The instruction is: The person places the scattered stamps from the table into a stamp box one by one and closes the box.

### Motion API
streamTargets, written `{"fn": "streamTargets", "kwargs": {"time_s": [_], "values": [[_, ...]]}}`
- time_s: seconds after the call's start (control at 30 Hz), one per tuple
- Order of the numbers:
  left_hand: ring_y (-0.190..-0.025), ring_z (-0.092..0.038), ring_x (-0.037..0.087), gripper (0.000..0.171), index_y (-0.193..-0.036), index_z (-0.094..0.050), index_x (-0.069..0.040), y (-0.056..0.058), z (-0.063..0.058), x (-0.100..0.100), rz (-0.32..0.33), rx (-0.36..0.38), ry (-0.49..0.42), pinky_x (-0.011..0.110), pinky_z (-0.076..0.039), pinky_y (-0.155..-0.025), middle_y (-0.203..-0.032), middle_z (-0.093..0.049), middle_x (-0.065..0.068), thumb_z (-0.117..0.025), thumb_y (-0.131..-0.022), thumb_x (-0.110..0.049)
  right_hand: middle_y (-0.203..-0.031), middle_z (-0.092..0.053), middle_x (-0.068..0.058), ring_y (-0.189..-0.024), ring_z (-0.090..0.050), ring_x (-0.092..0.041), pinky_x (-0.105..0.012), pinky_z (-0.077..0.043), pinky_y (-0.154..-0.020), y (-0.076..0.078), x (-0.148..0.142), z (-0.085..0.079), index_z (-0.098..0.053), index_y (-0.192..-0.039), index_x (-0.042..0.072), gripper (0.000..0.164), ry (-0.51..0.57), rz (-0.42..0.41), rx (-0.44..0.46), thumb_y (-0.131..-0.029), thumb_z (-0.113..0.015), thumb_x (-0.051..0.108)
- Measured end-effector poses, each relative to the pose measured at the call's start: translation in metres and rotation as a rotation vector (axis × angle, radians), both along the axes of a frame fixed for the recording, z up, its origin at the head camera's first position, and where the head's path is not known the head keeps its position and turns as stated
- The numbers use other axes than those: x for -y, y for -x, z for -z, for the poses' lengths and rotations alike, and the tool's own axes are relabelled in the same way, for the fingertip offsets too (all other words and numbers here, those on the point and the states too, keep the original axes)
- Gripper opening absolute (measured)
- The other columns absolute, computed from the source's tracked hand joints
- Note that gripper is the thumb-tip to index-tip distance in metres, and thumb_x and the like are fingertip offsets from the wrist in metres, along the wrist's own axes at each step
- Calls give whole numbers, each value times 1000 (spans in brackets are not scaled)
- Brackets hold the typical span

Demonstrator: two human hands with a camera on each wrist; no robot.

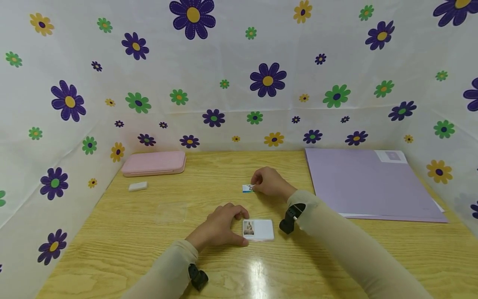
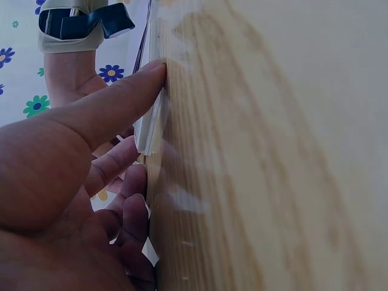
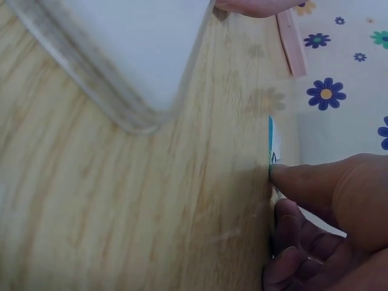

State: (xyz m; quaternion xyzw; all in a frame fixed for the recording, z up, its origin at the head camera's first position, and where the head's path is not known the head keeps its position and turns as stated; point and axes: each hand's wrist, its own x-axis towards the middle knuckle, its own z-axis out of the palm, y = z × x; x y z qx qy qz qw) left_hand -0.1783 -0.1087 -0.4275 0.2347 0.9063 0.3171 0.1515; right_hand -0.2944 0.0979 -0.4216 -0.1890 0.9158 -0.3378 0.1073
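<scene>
A small stack of clear card sleeves (image 1: 264, 230), white inside, lies flat on the table, with a stamp (image 1: 248, 228) showing a seated figure at its left end. My left hand (image 1: 223, 226) brackets that end, thumb at the near edge and index finger at the far edge. In the left wrist view the thumb (image 2: 130, 100) rests along the stack's side. Farther back, my right hand (image 1: 271, 182) pinches a small white and blue stamp (image 1: 246, 189) by its right side. The right wrist view shows that stamp (image 3: 274, 142) edge-on, low over the wood, under the thumb.
A pink case (image 1: 154, 163) stands at the back left, with a white eraser (image 1: 138, 186) before it. A thin clear plastic sheet (image 1: 171, 212) lies left of the left hand. At right, a large lilac folder (image 1: 367, 187) covers the table beyond the right forearm.
</scene>
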Motion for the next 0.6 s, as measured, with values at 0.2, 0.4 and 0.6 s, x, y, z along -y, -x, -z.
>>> {"fn": "streamTargets", "kwargs": {"time_s": [0.2,0.4,0.6], "values": [[-100,-45,21,52,-113,-60,-26,-1,-1,-1,-1,1,0,50,-38,-85,-106,-50,-5,-89,-72,-38,-83,-58,-5,-77,-52,-18,-30,-43,-70,-1,1,-3,-67,-92,4,6,-13,-7,29,-89,-72,4],[-101,-45,21,52,-113,-60,-26,-1,-2,-1,-9,10,0,51,-38,-86,-106,-50,-4,-89,-72,-38,-84,-56,-5,-79,-51,-19,-31,-43,-72,-1,1,-2,-64,-91,5,8,-16,-1,35,-89,-72,3],[-105,-46,22,52,-114,-60,-28,-1,-2,-1,-17,17,2,55,-37,-89,-108,-51,-5,-89,-72,-39,-85,-57,-5,-78,-51,-19,-33,-43,-73,-2,0,-2,-62,-91,4,12,3,-8,15,-88,-73,3]]}}
